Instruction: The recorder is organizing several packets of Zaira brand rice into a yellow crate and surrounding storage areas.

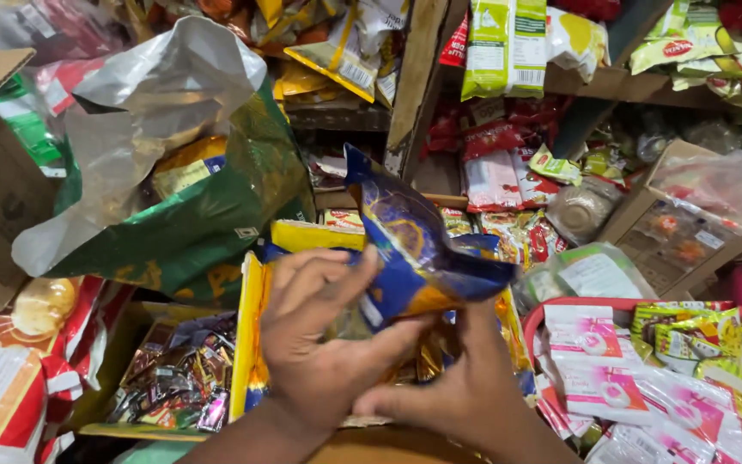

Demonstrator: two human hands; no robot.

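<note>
Above the yellow-rimmed box [251,344] of sweets, both hands pinch a blue snack packet [405,249], left hand [324,344] fingers [328,275] across its front, right hand [457,387] clasped beneath.

Lighting: bright, even, falling from above; colours showing saturated. Glare: sheening on the silver bag lining [143,103] at 10 o'clock. Shadows: pooling beneath the shelf [611,86] at 1 o'clock. Blur: softening edges and the corners.
</note>
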